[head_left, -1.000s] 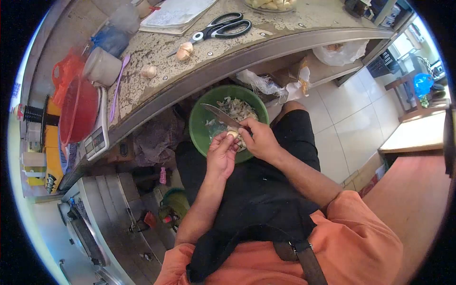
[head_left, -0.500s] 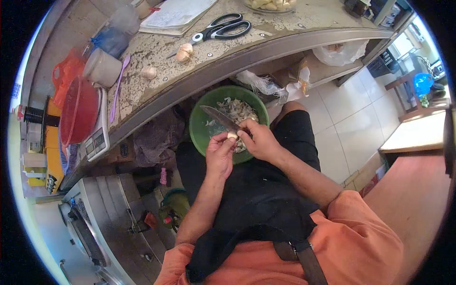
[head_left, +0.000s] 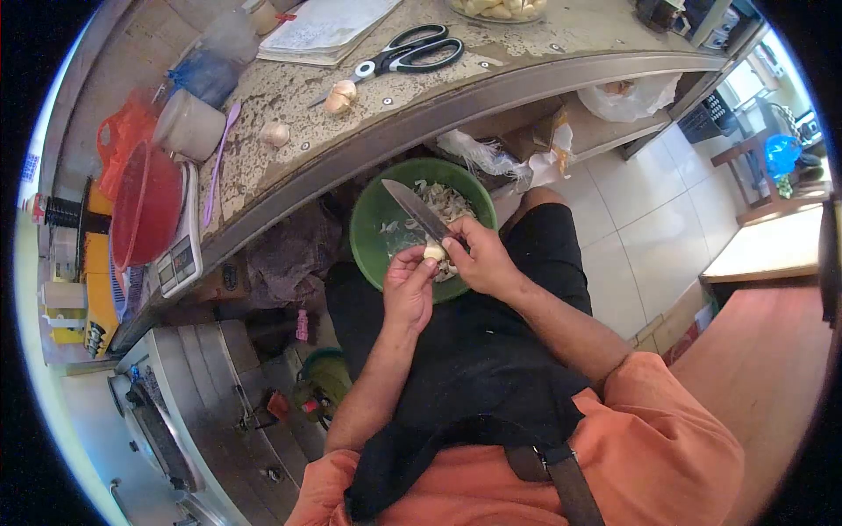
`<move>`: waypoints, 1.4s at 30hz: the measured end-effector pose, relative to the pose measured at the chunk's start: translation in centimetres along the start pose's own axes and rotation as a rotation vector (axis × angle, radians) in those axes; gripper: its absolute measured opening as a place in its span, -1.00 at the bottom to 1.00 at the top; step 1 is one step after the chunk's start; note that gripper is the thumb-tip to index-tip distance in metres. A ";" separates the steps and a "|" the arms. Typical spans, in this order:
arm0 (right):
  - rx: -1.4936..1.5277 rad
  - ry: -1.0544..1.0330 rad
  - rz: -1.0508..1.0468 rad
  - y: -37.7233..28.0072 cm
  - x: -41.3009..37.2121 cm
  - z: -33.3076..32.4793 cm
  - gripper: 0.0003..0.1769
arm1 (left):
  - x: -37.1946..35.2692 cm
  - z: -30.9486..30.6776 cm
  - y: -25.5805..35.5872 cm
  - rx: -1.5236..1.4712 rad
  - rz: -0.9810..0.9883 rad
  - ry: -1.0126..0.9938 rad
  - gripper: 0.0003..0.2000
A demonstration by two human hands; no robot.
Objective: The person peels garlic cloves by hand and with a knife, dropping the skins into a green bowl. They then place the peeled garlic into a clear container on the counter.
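Between the fingertips of my left hand (head_left: 410,285) is a pale garlic clove (head_left: 434,252). My right hand (head_left: 481,256) is closed round the handle of a knife (head_left: 416,209), whose blade points up and to the left over the bowl. The blade's handle end is close beside the clove. Below both hands a green bowl (head_left: 367,247) rests by my lap, with papery garlic skins (head_left: 449,203) inside. On the worktop (head_left: 395,96) lie two garlic bulbs, one (head_left: 340,96) by the scissors (head_left: 412,54) and one (head_left: 274,133) nearer the spoon.
A purple spoon (head_left: 220,167), a red basin (head_left: 146,206), a scale (head_left: 178,267) and a white tub (head_left: 189,125) are at the left. Papers (head_left: 326,28) and a container of peeled cloves (head_left: 498,10) stand at the back. The worktop's metal edge (head_left: 351,140) runs above the bowl.
The knife blade has swung slightly up and to the right, its tip now further over the bowl. Both hands have shifted only slightly, and more of the clove shows.
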State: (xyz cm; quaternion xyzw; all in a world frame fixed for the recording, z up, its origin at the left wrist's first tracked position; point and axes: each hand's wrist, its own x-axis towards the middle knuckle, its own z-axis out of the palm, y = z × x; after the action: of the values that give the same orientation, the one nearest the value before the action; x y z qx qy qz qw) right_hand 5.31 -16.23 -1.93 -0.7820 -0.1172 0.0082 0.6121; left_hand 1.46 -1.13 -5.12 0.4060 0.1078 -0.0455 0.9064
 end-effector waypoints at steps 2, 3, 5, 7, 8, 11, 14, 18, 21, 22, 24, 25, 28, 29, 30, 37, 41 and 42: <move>0.043 0.019 0.018 0.4 -0.1 0.3 -0.87 | 0.0 0.2 0.0 -0.016 0.004 0.002 -0.82; 0.033 0.026 0.007 0.4 -0.1 0.4 -0.87 | -0.1 0.3 0.0 -0.024 0.007 0.004 -0.82; 0.012 0.043 -0.015 0.2 -0.1 0.4 -0.87 | 0.0 0.7 0.2 -0.002 0.026 0.023 -0.83; 0.034 0.060 -0.020 0.5 -0.2 0.6 -0.83 | 0.0 0.8 0.2 0.015 0.035 0.039 -0.83; 0.045 0.067 -0.024 0.7 -0.1 0.8 -0.81 | 0.1 0.8 0.3 0.022 0.037 0.045 -0.83; 0.002 0.090 -0.054 0.8 -0.2 0.9 -0.82 | 0.2 0.8 0.3 0.018 0.031 0.050 -0.83; 0.000 0.105 -0.083 0.4 -0.3 0.8 -0.83 | 0.2 0.7 0.5 0.020 -0.001 0.063 -0.79; 0.106 0.135 0.014 1.8 0.0 0.9 -0.81 | 0.1 1.2 1.2 -0.069 -0.006 0.075 -0.71; 0.124 0.149 0.109 2.0 0.1 0.4 -0.80 | 0.1 1.0 1.6 -0.127 -0.042 0.083 -0.66; 0.129 0.161 0.115 1.9 0.2 0.2 -0.81 | 0.0 1.0 1.8 -0.134 -0.046 0.082 -0.65; 0.088 0.159 0.109 2.4 0.1 0.0 -0.80 | 0.0 0.8 2.1 -0.149 -0.051 0.080 -0.63; 0.042 0.148 0.093 3.4 -0.1 -0.1 -0.80 | -0.1 0.5 2.2 -0.136 -0.060 0.093 -0.64; 0.114 0.063 0.216 5.8 0.1 -0.7 -0.76 | 0.3 0.1 3.0 -0.088 -0.048 0.033 -0.67; 0.171 0.022 0.292 6.5 0.0 -0.7 -0.74 | 0.3 0.4 3.7 -0.068 -0.039 -0.024 -0.69; 0.232 0.011 0.353 7.2 0.0 -0.6 -0.74 | 0.4 0.9 4.4 -0.048 -0.033 -0.075 -0.71; 0.228 -0.023 0.309 13.9 -0.4 0.9 -0.53 | 4.5 12.1 15.3 0.493 0.379 -0.263 -0.80; -0.124 0.115 0.136 16.6 -0.6 1.2 -0.43 | 9.0 21.5 20.0 0.725 0.654 -0.301 -0.84; -0.257 0.164 0.101 14.2 -0.7 0.7 -0.43 | 9.2 24.4 20.7 0.774 0.729 -0.250 -0.82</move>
State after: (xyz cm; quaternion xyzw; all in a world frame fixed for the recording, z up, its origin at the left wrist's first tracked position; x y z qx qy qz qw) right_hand 6.98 -18.92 -15.85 -0.8569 -0.0275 -0.0400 0.5132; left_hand 17.83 -5.50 23.54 0.7126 -0.1730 0.1872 0.6536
